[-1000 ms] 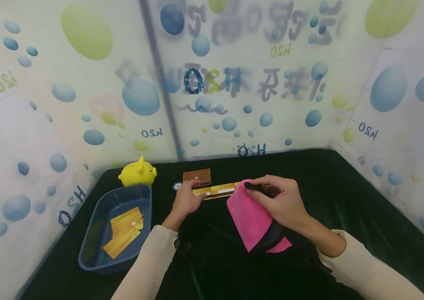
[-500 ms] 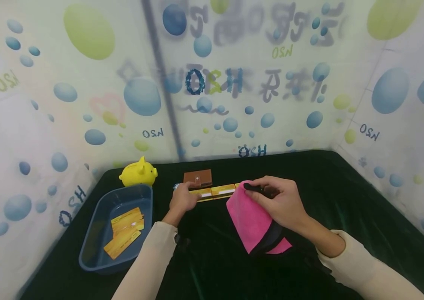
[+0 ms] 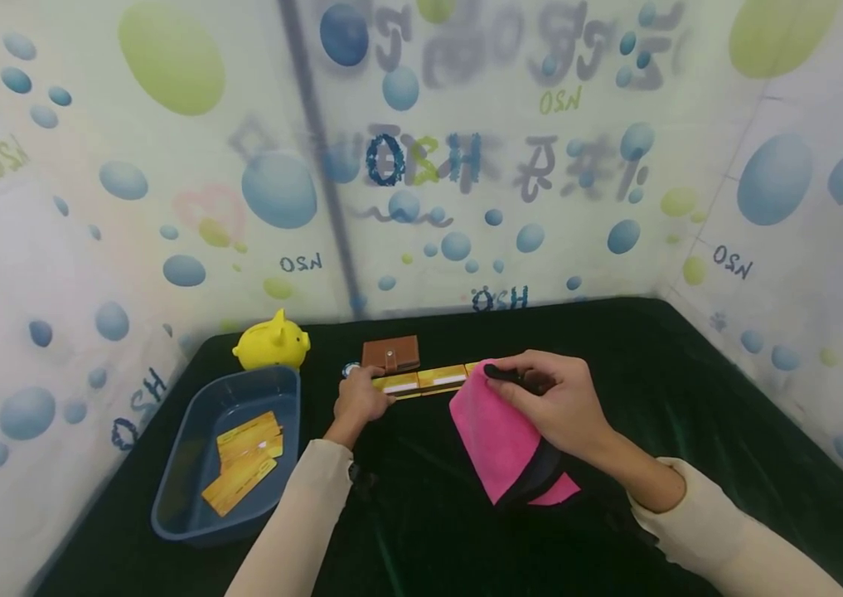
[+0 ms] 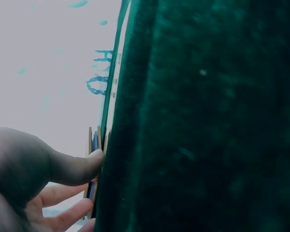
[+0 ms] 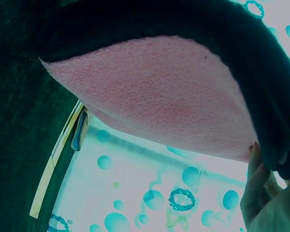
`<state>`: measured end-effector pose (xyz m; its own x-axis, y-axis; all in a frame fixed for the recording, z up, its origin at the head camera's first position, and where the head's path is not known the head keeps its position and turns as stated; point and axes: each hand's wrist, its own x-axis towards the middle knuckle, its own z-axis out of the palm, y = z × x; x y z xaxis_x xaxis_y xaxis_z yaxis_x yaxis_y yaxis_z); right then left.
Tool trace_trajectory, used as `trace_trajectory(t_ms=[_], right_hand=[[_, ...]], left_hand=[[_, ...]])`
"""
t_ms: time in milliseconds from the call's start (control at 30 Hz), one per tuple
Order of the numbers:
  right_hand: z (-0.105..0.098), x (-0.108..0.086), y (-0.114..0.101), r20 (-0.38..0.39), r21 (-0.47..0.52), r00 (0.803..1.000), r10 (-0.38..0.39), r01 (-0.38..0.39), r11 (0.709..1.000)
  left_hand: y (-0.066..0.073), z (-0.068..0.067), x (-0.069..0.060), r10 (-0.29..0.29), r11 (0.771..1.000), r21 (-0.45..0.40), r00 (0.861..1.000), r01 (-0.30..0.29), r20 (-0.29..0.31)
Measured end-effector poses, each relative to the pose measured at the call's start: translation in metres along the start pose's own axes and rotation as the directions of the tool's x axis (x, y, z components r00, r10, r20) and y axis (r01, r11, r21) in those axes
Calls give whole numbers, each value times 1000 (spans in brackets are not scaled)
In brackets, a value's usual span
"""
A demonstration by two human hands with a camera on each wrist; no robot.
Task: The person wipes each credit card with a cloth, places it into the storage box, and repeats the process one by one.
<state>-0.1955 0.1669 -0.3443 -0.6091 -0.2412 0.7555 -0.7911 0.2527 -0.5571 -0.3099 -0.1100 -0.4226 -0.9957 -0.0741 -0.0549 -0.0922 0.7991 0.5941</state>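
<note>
My left hand (image 3: 363, 396) is at the left end of a row of yellow cards (image 3: 442, 379) on the dark cloth. Its thumb lies along the near edge of the end card and a finger along the far edge, gripping it between them. In the left wrist view the thumb (image 4: 77, 166) hides most of what lies behind it. My right hand (image 3: 559, 398) pinches a corner of a pink and black cloth (image 3: 491, 435), which hangs down and covers the row's right end. From the right wrist, the cloth's pink face fills the upper view.
Behind the cards lies a brown wallet (image 3: 390, 354) with a snap. A small round chip (image 3: 350, 370) is beside it. At the left stand a blue tray (image 3: 167, 489) holding several yellow cards and a yellow piggy bank (image 3: 272, 344). Printed curtains surround the dark green table cover (image 3: 428, 522).
My left hand has slid left along the cards, uncovering more of the end card and the wallet's front. The right hand and its cloth have stayed almost still.
</note>
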Motion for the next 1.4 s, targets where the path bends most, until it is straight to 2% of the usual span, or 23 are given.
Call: trace_trajectory(t_ms=[267, 700, 1067, 1400], right_hand=[[0, 0, 0, 1, 5, 1000, -4, 4, 1000], [-1, -1, -1, 2, -8, 1000, 13, -13, 1000], [-1, -2, 0, -5, -6, 1000, 3, -3, 1000], [-2, -1, -1, -7, -5, 1000, 0, 0, 1000]], left_hand=[[-3, 2, 1, 2, 1000, 17, 1000, -2, -14], [-6, 3, 5, -27, 996, 86, 999, 23, 44], [-4, 2, 3, -47, 996, 83, 998, 44, 40], [2, -3, -6, 6, 986, 165, 1000, -9, 18]])
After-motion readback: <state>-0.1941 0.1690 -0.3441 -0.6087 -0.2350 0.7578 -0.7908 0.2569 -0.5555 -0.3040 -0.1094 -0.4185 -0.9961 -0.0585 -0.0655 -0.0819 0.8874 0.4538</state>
